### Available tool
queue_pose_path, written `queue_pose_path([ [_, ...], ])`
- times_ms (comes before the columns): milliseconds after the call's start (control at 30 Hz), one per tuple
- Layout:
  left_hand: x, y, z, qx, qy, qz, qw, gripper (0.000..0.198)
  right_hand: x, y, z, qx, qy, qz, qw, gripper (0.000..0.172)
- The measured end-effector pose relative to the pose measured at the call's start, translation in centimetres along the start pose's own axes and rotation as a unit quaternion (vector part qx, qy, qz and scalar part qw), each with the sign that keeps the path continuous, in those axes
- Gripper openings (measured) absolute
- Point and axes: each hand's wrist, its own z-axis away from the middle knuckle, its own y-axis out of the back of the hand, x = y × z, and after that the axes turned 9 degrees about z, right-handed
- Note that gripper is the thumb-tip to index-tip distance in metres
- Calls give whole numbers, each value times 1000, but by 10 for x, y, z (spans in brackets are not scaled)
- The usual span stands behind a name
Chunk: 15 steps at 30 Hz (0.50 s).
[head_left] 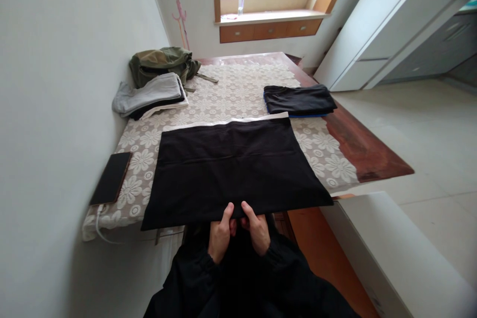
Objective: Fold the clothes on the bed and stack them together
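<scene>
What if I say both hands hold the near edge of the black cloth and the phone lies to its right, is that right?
No: the head view shows the phone left of the black cloth. The left hand and right hand do hold its near edge.

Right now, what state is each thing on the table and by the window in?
black cloth, spread flat on the table.
left hand, pinching the cloth's near edge.
right hand, pinching the same edge.
black garment, folded.
grey garment, loosely folded on top of a pile.
backpack, slumped.
phone, lying flat, dark.
drawers, shut.
</scene>
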Motion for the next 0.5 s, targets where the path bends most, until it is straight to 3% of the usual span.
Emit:
queue_pose_path([
  [233,12,25,0,67,-23,39,997,65,-8,17,-8,99,-13,-30,995,49],
  [500,30,69,-4,170,-87,102,976,63,-10,64,-28,181,44,-45,981,51],
])
